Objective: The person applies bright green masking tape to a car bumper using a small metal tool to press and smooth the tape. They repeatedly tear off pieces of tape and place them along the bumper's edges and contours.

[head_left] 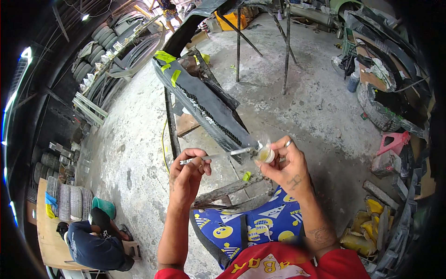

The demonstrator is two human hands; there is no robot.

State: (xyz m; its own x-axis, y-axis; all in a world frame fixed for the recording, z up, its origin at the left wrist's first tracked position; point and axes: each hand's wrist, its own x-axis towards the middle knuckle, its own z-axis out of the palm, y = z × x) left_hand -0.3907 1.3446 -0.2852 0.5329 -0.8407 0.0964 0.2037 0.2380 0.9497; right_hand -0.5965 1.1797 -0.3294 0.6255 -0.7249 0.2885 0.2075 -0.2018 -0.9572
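Pinched in the fingers of my left hand (189,169) is a slender, light-coloured stick-like tool (220,156). Its far end reaches toward a small round cup (265,155) with a pale rim and something yellowish inside. My right hand (285,162) grips that cup between thumb and fingers, tilted toward me; a ring is on one finger. Blur hides whether the tool tip touches the cup, and its exact kind is unclear. Just beyond both hands lies a long dark grey car bumper (200,95), with a mesh-like strip along it and yellow-green tape (165,57) at its far end.
Dark metal stand legs (239,46) rise beyond the bumper. A co-worker (95,242) sits low at the left near stacked tyres (74,202) and a green bucket (104,207). Another person (169,13) stands far back. Scrap parts and a pink stool (392,142) line the right side.
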